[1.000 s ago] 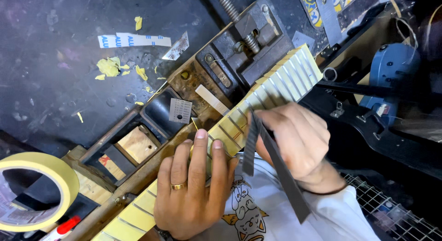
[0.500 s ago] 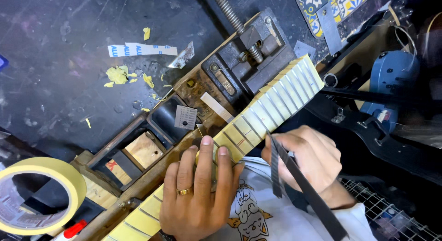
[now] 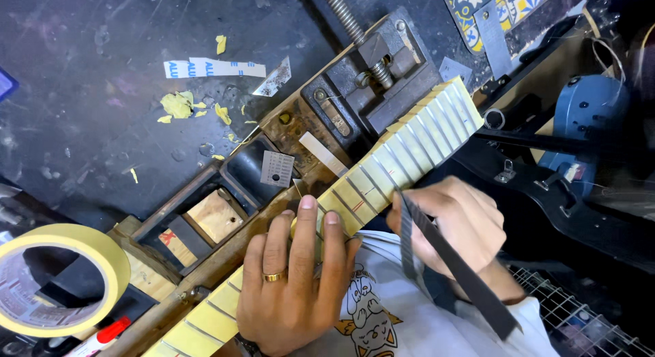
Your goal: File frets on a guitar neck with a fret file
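Observation:
A guitar neck [image 3: 409,152] lies diagonally across the bench, its fretboard covered between the frets with yellow masking tape. My left hand [image 3: 297,275], with a gold ring on one finger, presses flat on the taped neck near the middle. My right hand [image 3: 454,224] holds a long dark flat metal file [image 3: 454,268] just below the neck's lower edge, its tip close to the frets. The file's far end points down to the right over a white printed shirt [image 3: 402,323].
A roll of yellow masking tape [image 3: 48,278] sits at the lower left. A metal vise [image 3: 372,77] with a screw stands behind the neck. A black guitar body [image 3: 566,200] lies at the right. Tape scraps [image 3: 179,105] litter the dark bench.
My right hand with the file has slid down and to the right along the neck, away from the upper frets. My left hand stays pressed on the neck.

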